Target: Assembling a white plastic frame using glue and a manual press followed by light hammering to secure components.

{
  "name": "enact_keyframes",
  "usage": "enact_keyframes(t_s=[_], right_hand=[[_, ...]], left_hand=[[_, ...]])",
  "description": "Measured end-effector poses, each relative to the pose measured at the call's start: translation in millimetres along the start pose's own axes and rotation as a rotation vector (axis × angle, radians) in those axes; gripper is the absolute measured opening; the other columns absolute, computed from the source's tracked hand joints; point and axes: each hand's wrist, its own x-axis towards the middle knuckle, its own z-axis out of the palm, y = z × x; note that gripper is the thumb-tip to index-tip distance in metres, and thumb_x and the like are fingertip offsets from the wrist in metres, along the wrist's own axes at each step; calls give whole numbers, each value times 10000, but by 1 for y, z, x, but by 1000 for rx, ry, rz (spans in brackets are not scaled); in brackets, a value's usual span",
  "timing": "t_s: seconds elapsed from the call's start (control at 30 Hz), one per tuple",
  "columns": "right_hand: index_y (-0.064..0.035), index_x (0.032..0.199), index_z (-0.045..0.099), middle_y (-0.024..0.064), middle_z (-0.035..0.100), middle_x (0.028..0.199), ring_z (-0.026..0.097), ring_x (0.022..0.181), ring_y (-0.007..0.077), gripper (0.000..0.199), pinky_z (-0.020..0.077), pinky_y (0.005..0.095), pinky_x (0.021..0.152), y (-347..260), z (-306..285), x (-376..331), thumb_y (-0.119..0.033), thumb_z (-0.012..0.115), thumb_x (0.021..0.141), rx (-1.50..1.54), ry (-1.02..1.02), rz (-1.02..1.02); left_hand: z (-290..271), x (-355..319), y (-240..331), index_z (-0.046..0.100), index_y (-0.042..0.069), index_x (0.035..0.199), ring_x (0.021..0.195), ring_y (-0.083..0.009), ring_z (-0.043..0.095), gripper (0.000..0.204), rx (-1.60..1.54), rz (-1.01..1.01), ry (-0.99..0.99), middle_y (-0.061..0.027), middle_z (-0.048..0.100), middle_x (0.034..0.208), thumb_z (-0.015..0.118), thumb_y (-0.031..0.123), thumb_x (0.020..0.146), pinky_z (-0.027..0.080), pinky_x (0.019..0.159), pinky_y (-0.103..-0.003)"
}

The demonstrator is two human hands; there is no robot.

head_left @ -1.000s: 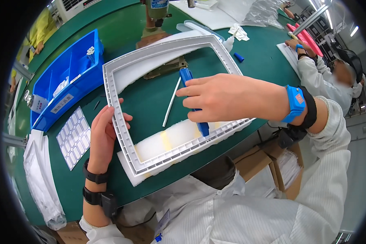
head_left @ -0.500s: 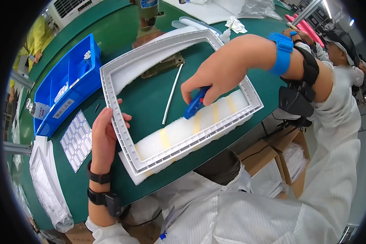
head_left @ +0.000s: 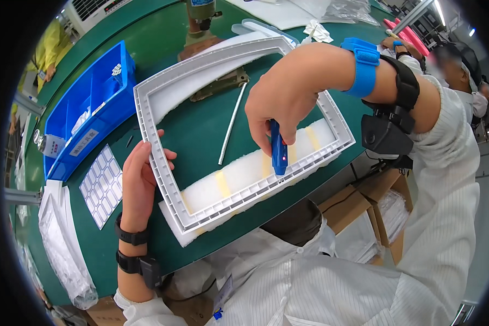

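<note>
A light grey plastic frame (head_left: 239, 198), ribbed along its rim, lies on white foam blocks (head_left: 244, 176) striped with yellow tape. My left hand (head_left: 142, 176) grips its left side, the thumb on the outside and fingertips showing inside the opening. In my right hand (head_left: 288, 103) is a slim blue hand tool (head_left: 279, 149) with a small red dot near its lower end; its exact kind is unclear. The tool points down, its tip at the ribbed near side of the frame. Inside the opening, a thin white rod (head_left: 232, 124) lies aslant beside a dull metal block (head_left: 223, 87).
To the left stands a blue divided bin (head_left: 106, 117) with small parts. Beside it lie a label sheet (head_left: 101, 187) and a plastic-wrapped bundle (head_left: 65, 244). A machine head (head_left: 202, 12) hangs at the back. Open cartons (head_left: 375, 201) sit below the table edge; co-workers are at right and far left.
My right hand has brought the blue tool rightward and nearer me, from above the foam to the frame's near side, and tipped it more upright. My left hand keeps its hold.
</note>
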Motion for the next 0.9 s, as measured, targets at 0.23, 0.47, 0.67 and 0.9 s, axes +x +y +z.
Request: enact_keyframes(t_s=[0.23, 0.47, 0.67, 0.9], right_hand=[[-111, 1142, 724, 89, 698, 1024, 646, 910, 252, 295, 505, 374, 788, 23, 11, 4, -146, 686, 852, 99, 149, -80], [19, 1235, 523, 126, 668, 1108, 650, 1007, 200, 405, 527, 328, 917, 35, 78, 16, -176, 692, 923, 1285, 913, -267], [-7, 1197, 486, 147, 616, 1202, 630, 1122, 239, 288, 510, 393, 1036, 18, 130, 22, -150, 616, 984, 2085, 961, -241], [-3, 1142, 509, 171, 598, 1226, 611, 1180, 289, 180, 504, 426, 1047, 31, 138, 23, -146, 519, 1033, 2257, 1076, -210]], left_hand=[[1, 2, 0, 507, 7, 1395, 790, -95, 614, 551, 1, 2, 1, -50, 678, 904, 451, 408, 1021, 484, 703, -233], [3, 1, 1, 508, 7, 1392, 792, -99, 601, 553, -14, -10, 1, -49, 668, 885, 448, 413, 1021, 474, 713, -233], [6, -5, 2, 516, 8, 1385, 772, -101, 582, 568, 16, -17, 47, -49, 662, 865, 450, 434, 1014, 459, 701, -237], [9, -1, 1, 516, 2, 1379, 752, -110, 623, 512, -2, 1, 55, -74, 674, 864, 456, 362, 1020, 500, 677, -235]])
